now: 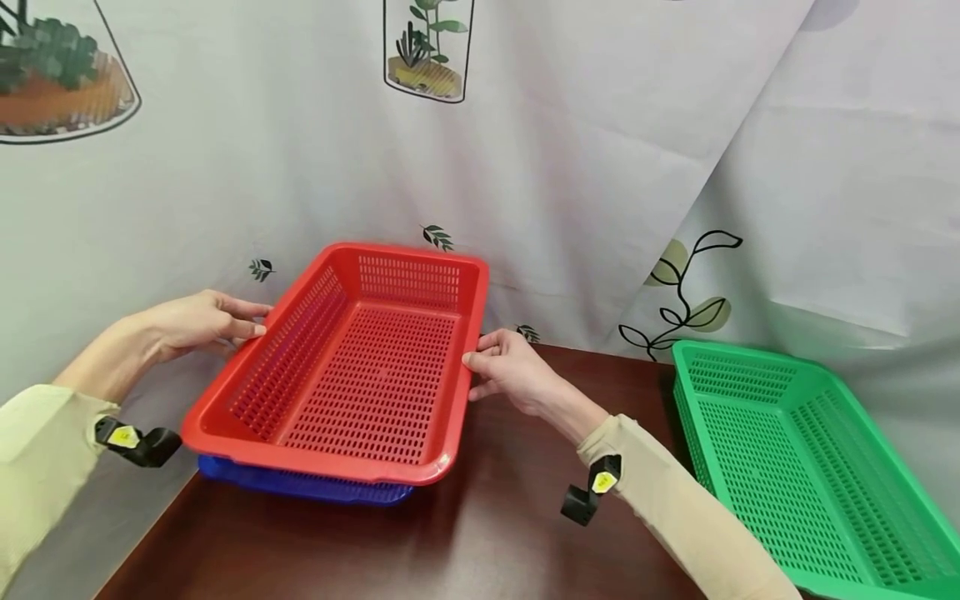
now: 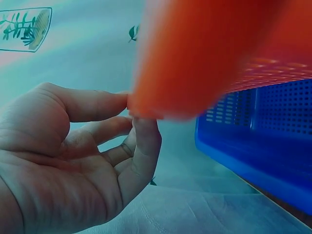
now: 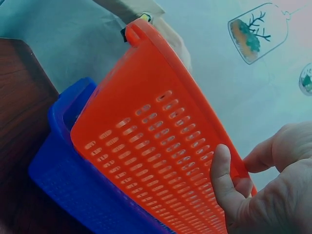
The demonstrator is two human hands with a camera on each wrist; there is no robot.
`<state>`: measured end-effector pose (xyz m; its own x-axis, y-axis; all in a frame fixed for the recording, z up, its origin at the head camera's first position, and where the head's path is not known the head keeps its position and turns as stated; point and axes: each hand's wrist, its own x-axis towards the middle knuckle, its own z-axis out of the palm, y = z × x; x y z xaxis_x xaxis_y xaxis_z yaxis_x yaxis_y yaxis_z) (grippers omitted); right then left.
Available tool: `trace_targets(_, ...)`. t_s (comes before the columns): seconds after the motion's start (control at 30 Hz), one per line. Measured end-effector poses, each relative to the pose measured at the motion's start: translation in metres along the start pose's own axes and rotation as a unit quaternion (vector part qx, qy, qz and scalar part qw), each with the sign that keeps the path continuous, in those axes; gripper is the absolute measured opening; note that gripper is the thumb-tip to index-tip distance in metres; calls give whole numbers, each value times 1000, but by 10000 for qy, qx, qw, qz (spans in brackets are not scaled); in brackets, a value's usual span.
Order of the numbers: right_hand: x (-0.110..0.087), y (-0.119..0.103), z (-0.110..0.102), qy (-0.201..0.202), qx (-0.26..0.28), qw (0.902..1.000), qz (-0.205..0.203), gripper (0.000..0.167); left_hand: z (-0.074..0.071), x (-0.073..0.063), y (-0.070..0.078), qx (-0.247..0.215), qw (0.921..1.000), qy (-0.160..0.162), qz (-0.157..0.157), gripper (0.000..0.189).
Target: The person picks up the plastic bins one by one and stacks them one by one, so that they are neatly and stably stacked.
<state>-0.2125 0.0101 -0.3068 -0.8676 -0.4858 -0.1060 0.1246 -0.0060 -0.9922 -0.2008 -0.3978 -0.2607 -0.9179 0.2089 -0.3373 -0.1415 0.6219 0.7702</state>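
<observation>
A red plastic basket (image 1: 375, 367) with slotted walls and floor is held up by its two long rims, directly above a blue basket (image 1: 307, 487). My left hand (image 1: 198, 321) pinches the left rim between thumb and fingers, as the left wrist view also shows. On the opposite side, my right hand (image 1: 513, 371) grips the right rim. In the right wrist view the red basket (image 3: 146, 131) sits tilted over the blue one (image 3: 83, 180), partly within its opening. Most of the blue basket is hidden from the head view.
A green slotted basket (image 1: 772, 467) stands at the right side of the dark brown table (image 1: 517, 508). Behind the table hangs a pale printed cloth (image 1: 570, 150), close to the far side of the red basket.
</observation>
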Motion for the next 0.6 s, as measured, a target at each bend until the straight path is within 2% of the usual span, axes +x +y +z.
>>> trace_targets(0.2, 6, 2, 4, 104, 68, 9999, -1, 21, -4, 0, 0, 308, 9995, 114, -17, 59)
trace_targets(0.37, 9, 3, 6, 169, 148, 9997, 10, 19, -5, 2, -2, 184, 9996, 194, -54, 59)
trace_targets(0.6, 12, 5, 11, 39, 62, 10000, -6, 20, -7, 2, -6, 144, 9992, 348, -104, 59)
